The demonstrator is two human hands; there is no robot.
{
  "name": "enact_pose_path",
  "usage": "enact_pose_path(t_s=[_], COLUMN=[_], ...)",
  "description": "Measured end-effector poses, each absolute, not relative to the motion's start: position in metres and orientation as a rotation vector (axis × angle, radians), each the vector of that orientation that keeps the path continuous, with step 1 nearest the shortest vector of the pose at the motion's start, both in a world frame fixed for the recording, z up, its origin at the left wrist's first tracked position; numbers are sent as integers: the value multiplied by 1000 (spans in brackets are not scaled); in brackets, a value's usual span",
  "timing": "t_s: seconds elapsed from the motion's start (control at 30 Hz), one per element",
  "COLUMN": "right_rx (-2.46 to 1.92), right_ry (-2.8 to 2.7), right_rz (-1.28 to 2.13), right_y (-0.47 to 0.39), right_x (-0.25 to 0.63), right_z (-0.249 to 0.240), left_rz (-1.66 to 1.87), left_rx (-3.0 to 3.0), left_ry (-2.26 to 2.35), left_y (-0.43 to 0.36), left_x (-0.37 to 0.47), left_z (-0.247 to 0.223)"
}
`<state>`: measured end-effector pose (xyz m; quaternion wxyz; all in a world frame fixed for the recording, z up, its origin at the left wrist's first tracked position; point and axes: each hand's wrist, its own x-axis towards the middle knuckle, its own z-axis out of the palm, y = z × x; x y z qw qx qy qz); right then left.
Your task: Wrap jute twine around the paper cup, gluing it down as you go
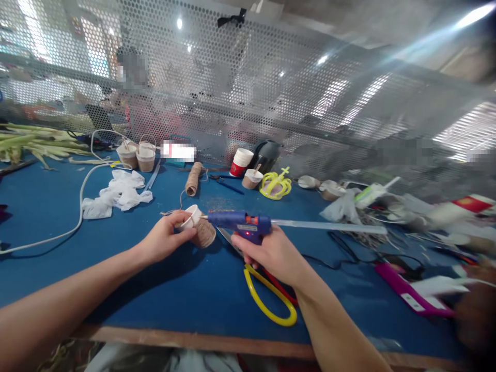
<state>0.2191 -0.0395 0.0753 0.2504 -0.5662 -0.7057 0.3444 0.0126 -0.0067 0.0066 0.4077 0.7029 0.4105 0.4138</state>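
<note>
My left hand (pixel 167 236) is closed round the white rim of a small paper cup (pixel 204 233), tilted on its side, its lower part wrapped in brown twine. In my right hand (pixel 267 253) is a blue hot glue gun (pixel 236 221), a long clear glue stick (pixel 329 226) jutting from its back and a red light glowing on its side. The gun's metal nozzle points left and meets the cup near its rim; whether it touches cannot be told. Scissors (pixel 271 299) with yellow and red handles lie beneath my right hand. A twine roll (pixel 194 180) lies behind the cup.
White crumpled plastic (pixel 120 194) and a white cable (pixel 82 201) lie left. Twine-wrapped cups (pixel 145 157), pliers (pixel 227 184), a red-white cup (pixel 241 163) and a yellow crown-shaped piece (pixel 276 185) stand or lie behind. Clutter and a purple power strip (pixel 411 292) are right. A perforated metal screen (pixel 232 88) rises behind.
</note>
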Motion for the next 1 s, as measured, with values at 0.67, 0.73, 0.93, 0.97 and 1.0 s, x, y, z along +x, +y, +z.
enact_pose_path(t_s=[0.67, 0.73, 0.93, 0.97, 1.0], right_rx=[-1414, -1386, -1385, -1389, -1390], right_ry=[-2388, -2398, -2395, -2392, -2392], right_rz=[38, 43, 12, 3, 5], right_y=[-43, -43, -43, -43, -43], right_x=[217, 216, 216, 216, 217], right_z=[70, 71, 72, 72, 72], left_rz=[985, 987, 991, 992, 995], left_rx=[1829, 1828, 1820, 1821, 1828], left_ry=[1099, 1093, 1077, 1078, 1076], left_y=[-10, -10, -10, -10, -10], left_x=[14, 14, 14, 13, 13], left_z=[12, 12, 10, 10, 10])
